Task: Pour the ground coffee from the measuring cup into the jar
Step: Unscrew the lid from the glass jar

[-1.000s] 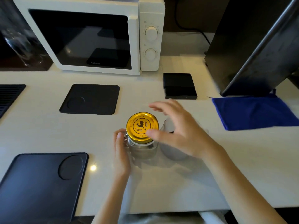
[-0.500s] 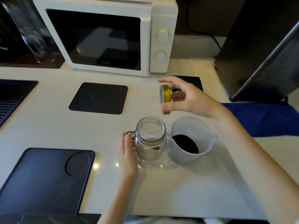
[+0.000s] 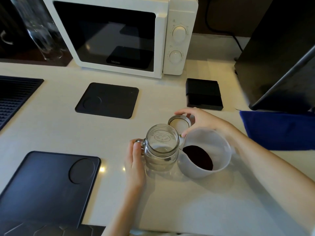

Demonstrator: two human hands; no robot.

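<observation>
A clear glass jar (image 3: 161, 147) with a handle stands open and upright on the white counter (image 3: 170, 198). My left hand (image 3: 136, 160) holds its handle from the left. Touching the jar's right side is a translucent white measuring cup (image 3: 207, 155) with dark ground coffee (image 3: 198, 156) in its bottom. Just behind both, my right hand (image 3: 202, 120) holds the jar's lid (image 3: 179, 124) upside down, its pale inside facing up, low over or on the counter.
A white microwave (image 3: 119, 36) stands at the back. Black mats lie at front left (image 3: 42, 188), centre left (image 3: 107, 100) and far left (image 3: 15, 94). A small black box (image 3: 203, 94), a blue cloth (image 3: 279, 130) and a tall black appliance (image 3: 281, 53) are to the right.
My right hand took the gold lid off the jar, lifted it, turned it over and lowered it behind the jar. My left hand stayed on the handle.
</observation>
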